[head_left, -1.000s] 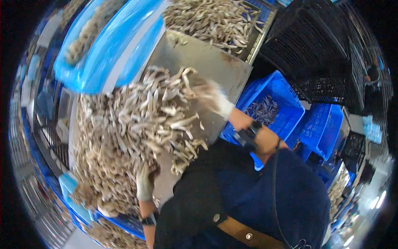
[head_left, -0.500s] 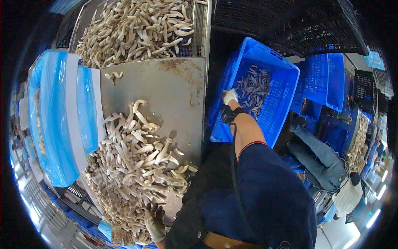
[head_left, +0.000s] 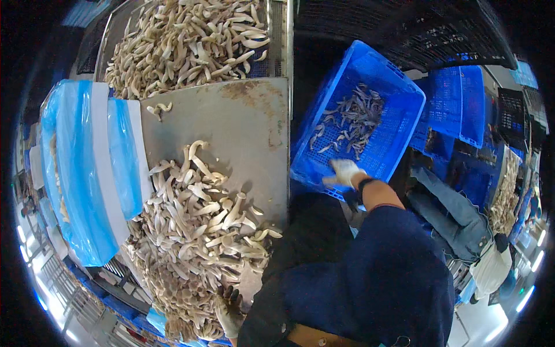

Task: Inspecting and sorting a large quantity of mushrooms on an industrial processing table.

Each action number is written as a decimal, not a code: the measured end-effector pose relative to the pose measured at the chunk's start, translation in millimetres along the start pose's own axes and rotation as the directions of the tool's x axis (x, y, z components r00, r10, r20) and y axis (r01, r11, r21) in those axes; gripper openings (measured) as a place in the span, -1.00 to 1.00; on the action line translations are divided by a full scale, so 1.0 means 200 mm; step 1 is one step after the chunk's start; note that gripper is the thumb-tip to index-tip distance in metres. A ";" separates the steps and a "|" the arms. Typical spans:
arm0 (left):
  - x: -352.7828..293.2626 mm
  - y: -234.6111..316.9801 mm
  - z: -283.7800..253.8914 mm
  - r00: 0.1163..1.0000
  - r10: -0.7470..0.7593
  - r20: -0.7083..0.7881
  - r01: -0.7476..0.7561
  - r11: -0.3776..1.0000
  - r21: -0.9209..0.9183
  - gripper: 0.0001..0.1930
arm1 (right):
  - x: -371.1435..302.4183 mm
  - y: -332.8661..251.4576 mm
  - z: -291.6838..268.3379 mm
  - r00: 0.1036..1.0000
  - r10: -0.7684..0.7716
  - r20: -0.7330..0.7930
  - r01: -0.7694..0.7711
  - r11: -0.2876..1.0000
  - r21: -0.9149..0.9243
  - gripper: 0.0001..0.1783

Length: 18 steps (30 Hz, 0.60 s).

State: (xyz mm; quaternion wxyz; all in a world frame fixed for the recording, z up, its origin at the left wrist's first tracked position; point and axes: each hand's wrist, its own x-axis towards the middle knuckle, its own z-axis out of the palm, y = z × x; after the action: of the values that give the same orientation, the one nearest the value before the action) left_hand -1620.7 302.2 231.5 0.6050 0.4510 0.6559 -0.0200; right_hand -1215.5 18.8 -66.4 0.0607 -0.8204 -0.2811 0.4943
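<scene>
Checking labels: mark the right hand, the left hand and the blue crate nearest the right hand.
Right hand (head_left: 345, 172): head view, middle of the white glove.
Left hand (head_left: 229, 313): head view, middle of the gloved hand.
Blue crate (head_left: 400, 118): head view, bare inner side wall.

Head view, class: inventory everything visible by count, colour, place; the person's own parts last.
Table: one, grey, centre
Near mushrooms: one heap, beige, on table
Far mushrooms: one heap, beige, top left
Large crate: one, blue, right of table
Slender pieces: many, grey, in large crate
Other crates: several, blue, farther right
Mesh crates: several, black, upper right
Plastic sheeting: uncounted, blue, left
Denim trousers: one pair, blue, right
Right hand: one, pale glove, at large crate's edge
Left hand: one, pale and dark glove, by near mushrooms
</scene>
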 end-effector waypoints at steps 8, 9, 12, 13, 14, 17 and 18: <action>0.11 0.06 0.06 0.991 -0.027 0.131 0.012 0.993 0.117 -0.40 | -0.49 0.27 0.60 0.918 0.357 0.171 -0.348 0.934 -0.081 -0.33; 0.11 0.04 0.05 0.991 -0.031 0.131 0.014 0.992 0.129 -0.40 | -0.50 0.22 0.55 0.929 0.331 0.168 -0.329 0.943 -0.039 -0.37; 0.17 0.03 0.02 0.989 -0.044 0.141 0.021 0.987 0.162 -0.38 | -0.53 0.17 0.59 0.933 0.351 0.076 -0.350 0.936 -0.032 -0.41; 0.19 0.01 0.02 0.987 -0.043 0.152 0.018 0.986 0.165 -0.38 | -0.53 0.15 0.61 0.929 0.369 0.041 -0.369 0.929 -0.014 -0.40; 0.20 -0.02 0.02 0.989 0.000 0.148 -0.015 0.995 0.103 -0.39 | -0.53 0.12 0.66 0.917 0.394 0.059 -0.394 0.919 0.000 -0.40; 0.19 -0.11 0.00 0.957 0.176 0.233 -0.233 0.941 0.247 -0.42 | -0.53 0.06 0.89 0.892 0.450 0.034 -0.451 0.892 0.017 -0.37; 0.17 -0.13 -0.02 0.970 0.146 0.193 -0.177 0.972 0.153 -0.42 | -0.53 -0.01 0.91 0.890 0.452 0.058 -0.455 0.888 0.068 -0.35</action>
State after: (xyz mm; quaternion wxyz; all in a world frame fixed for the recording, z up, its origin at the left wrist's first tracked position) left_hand -1634.7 308.2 191.4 0.6211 0.5489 0.5553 -0.0671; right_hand -1406.7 -67.8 -74.5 -0.0292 -0.8501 -0.0629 0.5221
